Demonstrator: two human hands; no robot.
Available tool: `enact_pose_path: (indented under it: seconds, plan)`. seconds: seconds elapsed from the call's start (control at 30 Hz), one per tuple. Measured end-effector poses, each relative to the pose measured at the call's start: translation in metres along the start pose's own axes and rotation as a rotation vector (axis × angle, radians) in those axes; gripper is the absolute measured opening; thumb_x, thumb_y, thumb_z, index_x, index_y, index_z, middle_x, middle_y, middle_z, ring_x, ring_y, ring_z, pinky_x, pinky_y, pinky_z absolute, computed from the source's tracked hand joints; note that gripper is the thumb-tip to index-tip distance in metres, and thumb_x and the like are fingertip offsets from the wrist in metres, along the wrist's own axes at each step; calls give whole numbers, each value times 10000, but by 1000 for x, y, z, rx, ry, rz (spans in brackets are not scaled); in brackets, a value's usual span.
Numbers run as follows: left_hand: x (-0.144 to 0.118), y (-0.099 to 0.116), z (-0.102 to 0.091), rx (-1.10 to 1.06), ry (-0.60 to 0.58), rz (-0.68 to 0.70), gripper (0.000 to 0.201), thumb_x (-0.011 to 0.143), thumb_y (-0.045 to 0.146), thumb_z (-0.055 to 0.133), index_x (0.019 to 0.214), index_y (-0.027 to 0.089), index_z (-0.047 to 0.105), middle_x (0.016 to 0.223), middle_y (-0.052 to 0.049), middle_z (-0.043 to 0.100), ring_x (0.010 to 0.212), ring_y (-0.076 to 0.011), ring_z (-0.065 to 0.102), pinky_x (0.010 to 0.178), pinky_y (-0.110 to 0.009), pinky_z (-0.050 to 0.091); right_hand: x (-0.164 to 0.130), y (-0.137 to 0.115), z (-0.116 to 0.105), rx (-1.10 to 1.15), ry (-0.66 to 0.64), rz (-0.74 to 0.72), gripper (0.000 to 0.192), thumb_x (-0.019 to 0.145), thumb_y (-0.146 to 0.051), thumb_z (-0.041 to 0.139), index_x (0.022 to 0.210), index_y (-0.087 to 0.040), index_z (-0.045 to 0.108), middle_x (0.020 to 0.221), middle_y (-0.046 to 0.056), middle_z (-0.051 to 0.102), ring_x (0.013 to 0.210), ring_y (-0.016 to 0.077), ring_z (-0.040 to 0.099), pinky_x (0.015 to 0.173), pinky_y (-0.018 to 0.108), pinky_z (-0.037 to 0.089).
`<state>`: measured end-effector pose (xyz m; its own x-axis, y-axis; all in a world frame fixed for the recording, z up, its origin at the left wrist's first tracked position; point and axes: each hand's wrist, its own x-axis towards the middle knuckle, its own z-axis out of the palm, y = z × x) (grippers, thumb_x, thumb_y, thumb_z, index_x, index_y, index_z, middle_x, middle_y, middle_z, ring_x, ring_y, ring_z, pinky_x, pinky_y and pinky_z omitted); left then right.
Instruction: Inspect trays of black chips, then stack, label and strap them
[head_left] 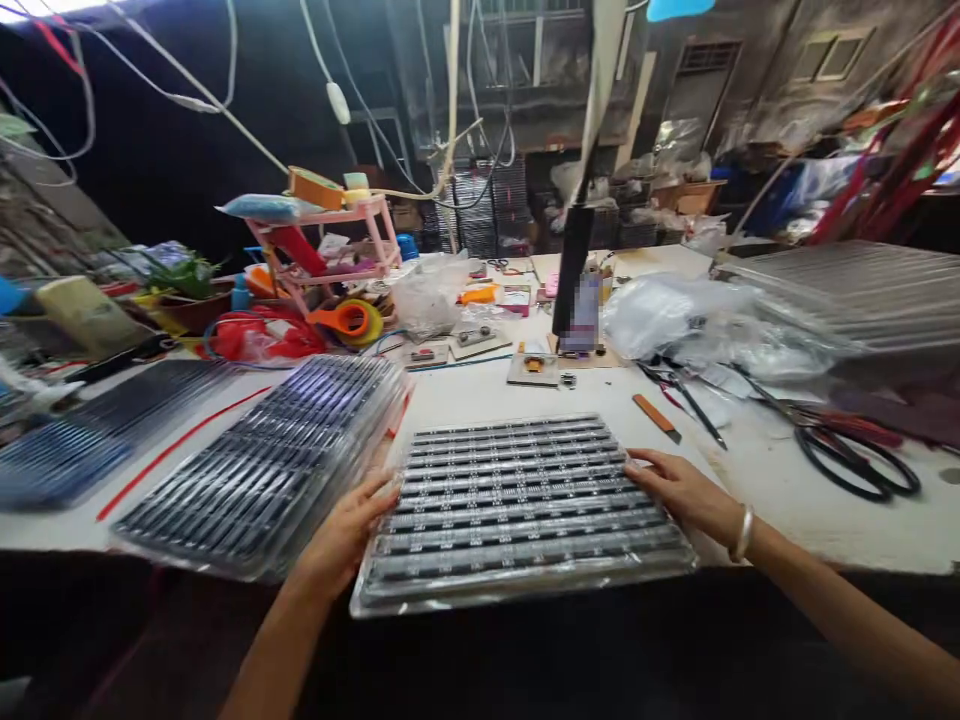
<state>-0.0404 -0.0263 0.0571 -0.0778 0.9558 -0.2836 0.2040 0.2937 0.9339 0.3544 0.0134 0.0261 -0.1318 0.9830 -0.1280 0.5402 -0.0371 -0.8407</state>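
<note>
Item, nearest: one clear plastic tray [480, 588] with rows of dark strips [517, 492], at the front edge of the worktop [442, 400], between two bare hands. Left hand [341, 535]: fingers gripped its left side. Right hand [686, 495] (a pale bangle [742, 532] at the wrist): fingers gripped its right side. Progress, by judgement: visible rows seemed filled; the tray was not yet released; what else remained could not be told. Item, left: a stack of similar trays [319, 460]. Item, right: black-handled scissors [789, 413]. Beyond: plastic bags [690, 315]; a pink rack [345, 214]. Writing: pale marks on the strips, too small to read; no brand or label legible.
</note>
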Motion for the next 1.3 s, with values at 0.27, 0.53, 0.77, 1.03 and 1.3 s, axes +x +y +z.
enact_pose_path:
  seconds: [0.27, 0.53, 0.77, 1.03, 1.3]
  plan:
    - [31, -12, 27, 762, 210, 96, 516, 828, 455, 495, 1214, 129, 597, 1003, -210, 678, 1128, -438, 545, 969, -628, 305, -4, 32, 0, -708, 198, -44, 565, 954, -498, 296, 1288, -105, 528, 724, 98, 674, 699, 280, 655, 623, 363, 481]
    - [21, -44, 38, 895, 204, 455, 493, 948, 357, 279, 1401, 203, 397, 1486, -92, 370, 1375, -214, 320, 1111, -429, 270, -36, 40, 6, -562, 261, -429, 506, 940, -481, 372, 1408, -292, 398, 1370, 91, 479, 1185, 279, 507, 897, 423, 483]
    - [16, -22, 28, 961, 37, 325, 482, 954, 353, 317, 1400, 192, 404, 1456, -73, 416, 1378, -224, 317, 1123, -474, 231, -7, 55, 16, -767, 296, -544, 511, 971, -382, 261, 1475, -302, 258, 1469, 136, 367, 1240, 359, 462, 847, 540, 423]
    - [-8, -19, 4, 899, -225, 317, 605, 889, 113, 282, 1481, 220, 213, 1542, -15, 238, 1432, -179, 149, 1167, -433, 102, -8, 54, -3, -704, 195, -594, 518, 962, -324, 321, 1477, -284, 282, 1368, 143, 496, 1290, 290, 422, 1015, 509, 388]
    - [-39, -61, -3, 1187, -107, 558, 768, 835, 65, 383, 1500, 282, 67, 1551, -50, 223, 1431, -241, 157, 1139, -479, 171, -58, 63, -27, -730, 65, -731, 632, 897, -132, 338, 1497, -281, 208, 1423, 68, 447, 1277, 261, 448, 914, 449, 488]
